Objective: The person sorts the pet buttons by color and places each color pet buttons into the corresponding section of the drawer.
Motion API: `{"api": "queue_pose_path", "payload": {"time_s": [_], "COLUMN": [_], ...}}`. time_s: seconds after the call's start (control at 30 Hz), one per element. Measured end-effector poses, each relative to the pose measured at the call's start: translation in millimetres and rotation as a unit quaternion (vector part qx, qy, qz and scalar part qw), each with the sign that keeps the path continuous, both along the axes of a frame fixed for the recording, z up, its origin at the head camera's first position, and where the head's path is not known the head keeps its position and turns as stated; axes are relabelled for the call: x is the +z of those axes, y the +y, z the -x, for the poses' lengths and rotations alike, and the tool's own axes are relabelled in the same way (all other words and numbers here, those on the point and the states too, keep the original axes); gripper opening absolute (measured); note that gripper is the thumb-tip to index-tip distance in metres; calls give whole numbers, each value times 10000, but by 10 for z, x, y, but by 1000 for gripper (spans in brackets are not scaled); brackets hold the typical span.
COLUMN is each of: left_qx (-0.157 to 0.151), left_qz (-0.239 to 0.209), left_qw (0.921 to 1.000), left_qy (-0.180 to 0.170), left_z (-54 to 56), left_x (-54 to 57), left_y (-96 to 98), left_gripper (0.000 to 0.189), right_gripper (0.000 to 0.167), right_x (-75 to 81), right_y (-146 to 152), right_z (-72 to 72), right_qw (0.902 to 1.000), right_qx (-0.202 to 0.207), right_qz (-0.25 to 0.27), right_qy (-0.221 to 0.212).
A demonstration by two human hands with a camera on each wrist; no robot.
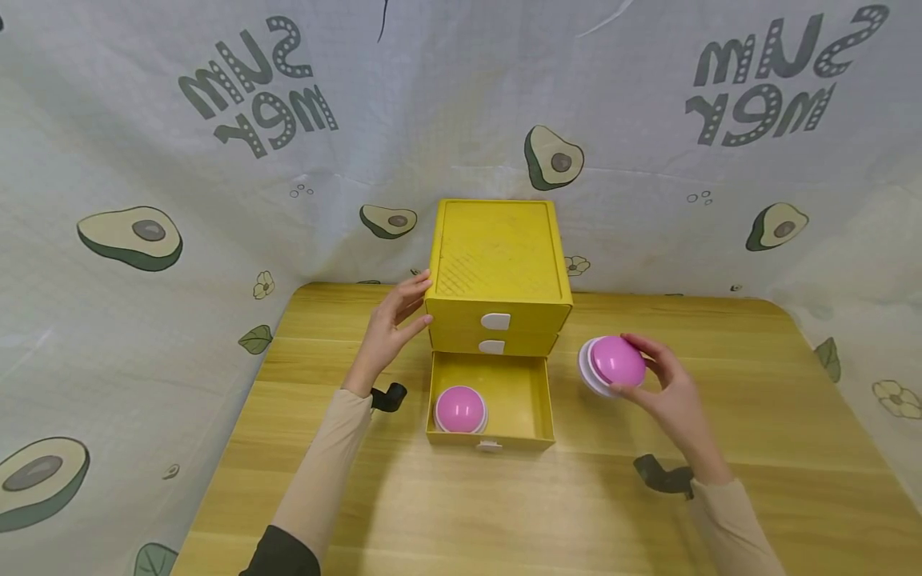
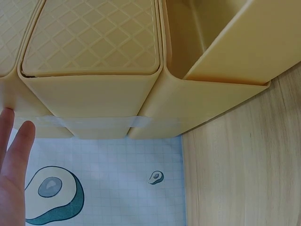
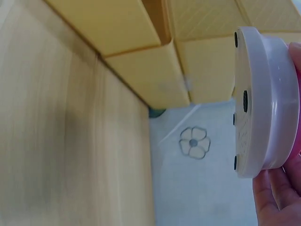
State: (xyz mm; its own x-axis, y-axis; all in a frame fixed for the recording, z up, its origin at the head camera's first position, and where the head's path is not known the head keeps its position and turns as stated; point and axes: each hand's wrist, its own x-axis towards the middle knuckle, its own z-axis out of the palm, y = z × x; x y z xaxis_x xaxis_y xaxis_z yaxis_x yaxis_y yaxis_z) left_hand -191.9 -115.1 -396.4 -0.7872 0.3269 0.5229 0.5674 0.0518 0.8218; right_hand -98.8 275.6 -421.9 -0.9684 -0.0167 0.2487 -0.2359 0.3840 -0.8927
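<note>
A yellow three-drawer box (image 1: 500, 248) stands at the back of the table. Its bottom drawer (image 1: 522, 392) is pulled out, and in its front left part lies a pink dome buzzer (image 1: 461, 410) with a white rim. My left hand (image 1: 385, 332) rests its fingertips on the box's left side, thumb near the front corner. To the right of the box, my right hand (image 1: 670, 396) holds a second pink dome buzzer (image 1: 618, 362) between thumb and fingers. In the right wrist view its white base (image 3: 258, 103) shows dark feet and small holes, tilted on edge.
The wooden table (image 1: 483, 512) reaches back to a pale curtain (image 1: 446, 96) printed with avocados and flowers. White tabs (image 1: 495, 322) mark the upper two drawers, which are pushed in. Dark camera mounts (image 1: 389, 398) sit at both wrists.
</note>
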Motion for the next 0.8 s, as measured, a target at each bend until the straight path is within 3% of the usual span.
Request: {"api": "queue_pose_path", "payload": {"time_s": [0.13, 0.33, 0.8], "left_qx": [-2, -41, -22], "left_qz": [-3, -21, -77], "left_qw": [10000, 10000, 10000], "left_qy": [-20, -7, -17], "left_z": [0, -1, -9], "left_x": [0, 5, 6], "left_y": [0, 3, 8], "left_gripper": [46, 46, 45], "right_gripper": [71, 72, 70], "right_x": [59, 122, 89], "right_y": [-105, -284, -668], "right_z": [-28, -96, -109], "right_qw": [9999, 9995, 9974], "right_qx": [131, 302, 684], "right_qz": [40, -46, 146], "right_qy": [102, -78, -193]}}
